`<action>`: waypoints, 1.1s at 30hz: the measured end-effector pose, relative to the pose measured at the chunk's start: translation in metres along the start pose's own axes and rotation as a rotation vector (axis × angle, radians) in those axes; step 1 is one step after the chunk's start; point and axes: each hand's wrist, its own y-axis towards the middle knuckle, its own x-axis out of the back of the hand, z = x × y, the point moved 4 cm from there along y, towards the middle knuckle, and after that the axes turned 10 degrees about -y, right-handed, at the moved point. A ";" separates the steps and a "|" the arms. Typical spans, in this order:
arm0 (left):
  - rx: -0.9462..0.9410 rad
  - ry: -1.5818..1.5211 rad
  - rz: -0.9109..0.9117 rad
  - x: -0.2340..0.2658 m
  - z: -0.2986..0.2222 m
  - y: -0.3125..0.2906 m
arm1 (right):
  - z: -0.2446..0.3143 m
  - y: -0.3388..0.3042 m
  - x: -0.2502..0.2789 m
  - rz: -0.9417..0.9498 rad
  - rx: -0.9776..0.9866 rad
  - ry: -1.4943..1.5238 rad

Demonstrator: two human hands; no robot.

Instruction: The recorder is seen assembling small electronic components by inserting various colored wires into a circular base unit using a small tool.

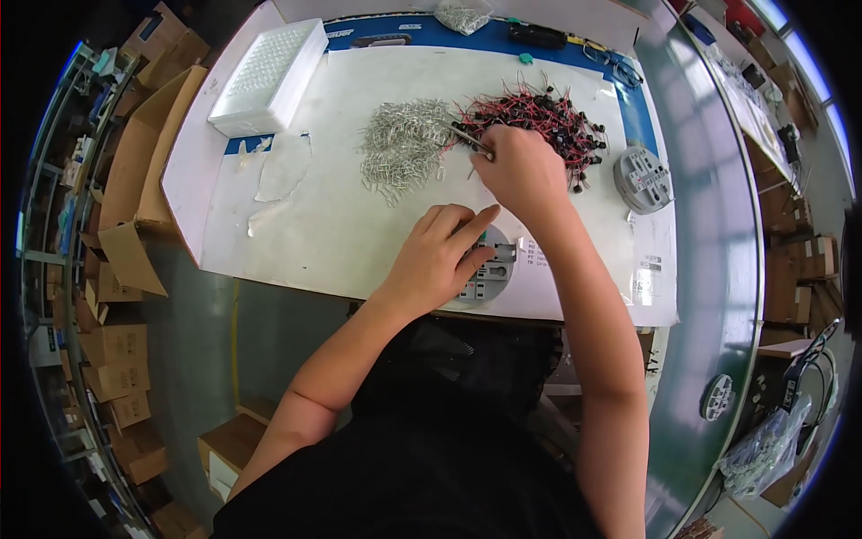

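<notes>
My left hand (435, 260) rests over a round grey plastic base (496, 280) near the table's front edge, its fingers curled and steadying it. Part of the base is hidden under the hand, and a small green spot shows by the fingertips. In my right hand (523, 171) is a pair of metal tweezers (469, 138), tips pointing up and left. The tips reach the border between a heap of small silvery metal pieces (404, 144) and a heap of black parts with red wires (539, 121). Whether they grip anything is too small to tell.
A white foam tray (269, 76) stands at the far left, with scraps of clear film (284, 167) nearby. Another round grey base (643, 180) sits at the right edge. A dark-handled screwdriver (537, 35) lies at the back. Cardboard boxes (148, 180) line the left.
</notes>
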 end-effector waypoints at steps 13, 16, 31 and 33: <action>0.035 -0.294 -0.305 0.019 0.010 -0.009 | -0.006 -0.011 0.024 -0.066 0.040 0.261; 0.234 -0.841 -0.424 0.038 0.012 0.006 | -0.010 -0.066 0.033 0.083 -0.186 0.945; 0.389 -0.944 -0.048 0.024 -0.031 -0.020 | -0.010 -0.173 0.005 -0.166 0.048 0.963; 0.383 -0.944 -0.024 0.021 -0.032 -0.022 | -0.016 -0.176 0.003 -0.176 0.053 1.005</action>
